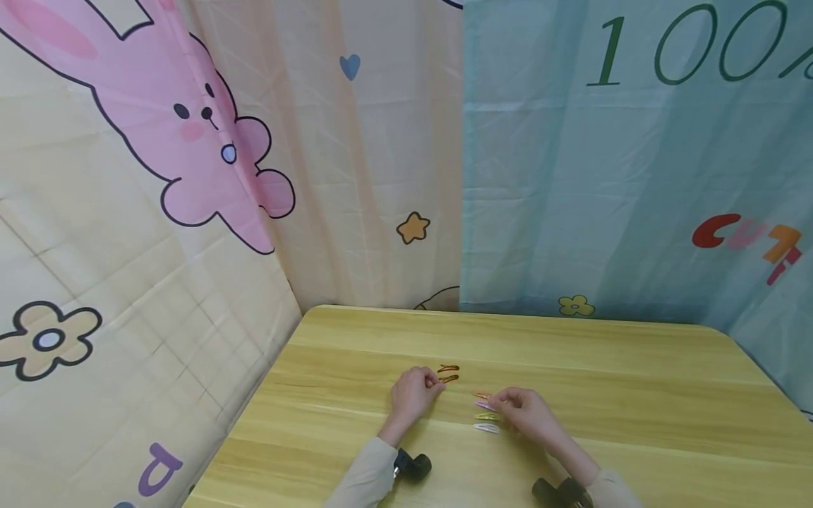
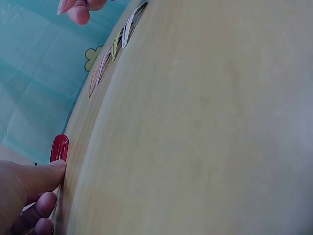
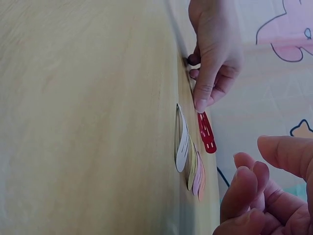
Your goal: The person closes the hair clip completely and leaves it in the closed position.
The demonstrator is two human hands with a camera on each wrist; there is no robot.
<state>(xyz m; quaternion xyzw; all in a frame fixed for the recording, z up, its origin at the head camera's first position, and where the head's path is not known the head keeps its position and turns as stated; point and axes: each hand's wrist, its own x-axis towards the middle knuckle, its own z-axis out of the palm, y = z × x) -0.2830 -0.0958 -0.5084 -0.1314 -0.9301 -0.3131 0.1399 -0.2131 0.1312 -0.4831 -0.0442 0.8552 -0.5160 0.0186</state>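
Red and glossy, the hair clip (image 2: 59, 144) sits on the left side of the small layout on the tabletop (image 1: 635, 395), with a similar clip (image 1: 448, 367) just beyond it. From where I stand, the left hand (image 1: 416, 391) pinches its near end between thumb and fingers; whether it is raised at all, I cannot tell. The right hand (image 1: 524, 413) looks empty, fingers loosely bent and thumb apart, beside the orange clip (image 1: 481, 396), pink clip (image 1: 485, 406), yellow clip (image 1: 487, 416) and white clip (image 1: 486, 428). I'd judge the red one very light, stiff but springy, and probably slick, so hard to lift flat. One end, or both long edges, should give the best hold; pressing its middle might bend or snap it.
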